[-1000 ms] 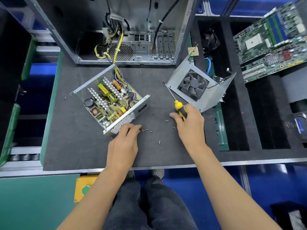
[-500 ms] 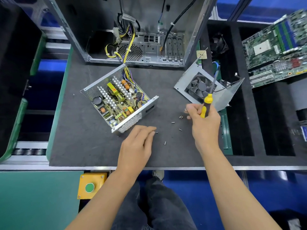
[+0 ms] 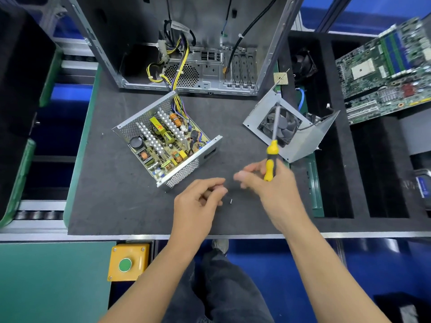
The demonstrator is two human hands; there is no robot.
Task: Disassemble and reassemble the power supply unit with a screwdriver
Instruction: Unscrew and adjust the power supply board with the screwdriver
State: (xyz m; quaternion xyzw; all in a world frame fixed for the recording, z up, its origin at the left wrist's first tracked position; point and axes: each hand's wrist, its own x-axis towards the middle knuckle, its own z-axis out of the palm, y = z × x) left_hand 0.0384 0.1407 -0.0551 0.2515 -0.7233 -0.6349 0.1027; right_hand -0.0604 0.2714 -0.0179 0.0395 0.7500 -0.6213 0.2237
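**Opened power supply on the mat, screwdriver raised in the right hand**

While the opened power supply unit (image 3: 166,145) sat uncovered on the dark mat (image 3: 112,194), its circuit board, heatsinks and coils faced up, and its bundle of yellow and black cables (image 3: 179,73) ran back into the computer case (image 3: 186,43) standing open just behind it. To the right of the unit lay the removed cover (image 3: 300,145), a bent metal panel carrying a fan (image 3: 279,125), with its far edge hanging over the foam tray beside the mat.

The right hand (image 3: 272,187) gripped the yellow-and-black handle of the screwdriver (image 3: 271,159), fingers curled round it, with the shaft pointing up and away so that it crossed in front of the fan. That hand's fingertips were blurred. The left hand (image 3: 198,201) hovered over the mat near the front corner of the unit, its fingers curled with the tips drawn together; whether they pinched anything could not be told. One small screw (image 3: 231,201) lay on the mat between the two hands, just beside the left fingertips.

Farther right, a green motherboard (image 3: 387,66) rested on the black foam tray (image 3: 338,183). At the near edge, below the mat, a yellow box with a green push button (image 3: 126,264) was fixed to the bench front.
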